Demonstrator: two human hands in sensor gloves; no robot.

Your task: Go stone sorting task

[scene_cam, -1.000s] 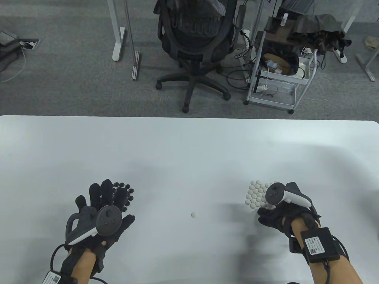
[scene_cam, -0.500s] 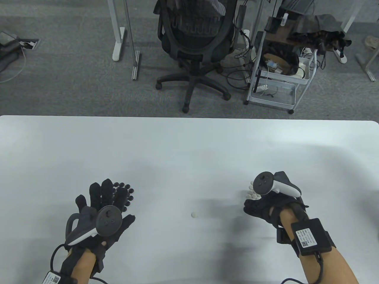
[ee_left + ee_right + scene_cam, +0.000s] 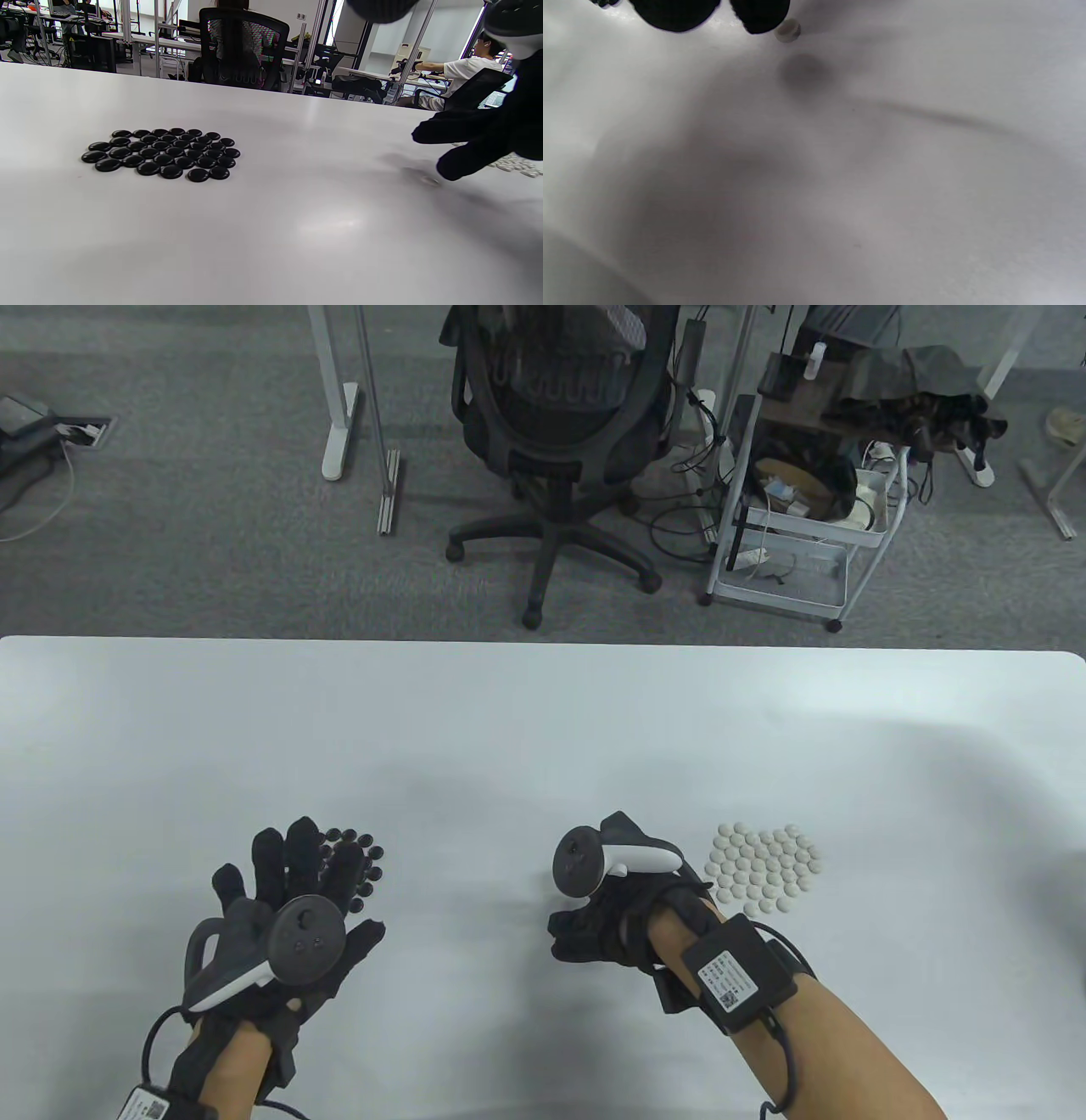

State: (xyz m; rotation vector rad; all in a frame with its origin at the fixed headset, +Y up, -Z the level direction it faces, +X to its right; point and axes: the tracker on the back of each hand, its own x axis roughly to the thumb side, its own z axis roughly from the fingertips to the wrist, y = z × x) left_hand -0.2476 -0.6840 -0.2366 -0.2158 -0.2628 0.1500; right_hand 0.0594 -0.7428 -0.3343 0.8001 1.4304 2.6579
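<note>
Beyond the far edge of the white tabletop (image 3: 543,712) a black office chair (image 3: 556,424) stands on grey carpet, with a white wire cart (image 3: 802,500) of cables and boxes to its right and white desk legs (image 3: 339,398) to its left. In the left wrist view, more desks and a seated person in a white shirt (image 3: 466,72) fill the room behind.

On the near left of the tabletop, the left hand (image 3: 284,899) lies with fingers spread and straight, grasping nothing, above the cluster of black stones (image 3: 163,152), which it partly hides from above. On the near right lies a tight patch of white stones (image 3: 764,869), with nothing covering it.

The right hand (image 3: 602,925) hovers near the middle, between the two clusters, with its fingers bent downward. In the right wrist view a single white stone (image 3: 788,30) lies on the tabletop just beside the fingertips (image 3: 759,17); whether they touch it I cannot tell. The hand blocks that stone from above.
</note>
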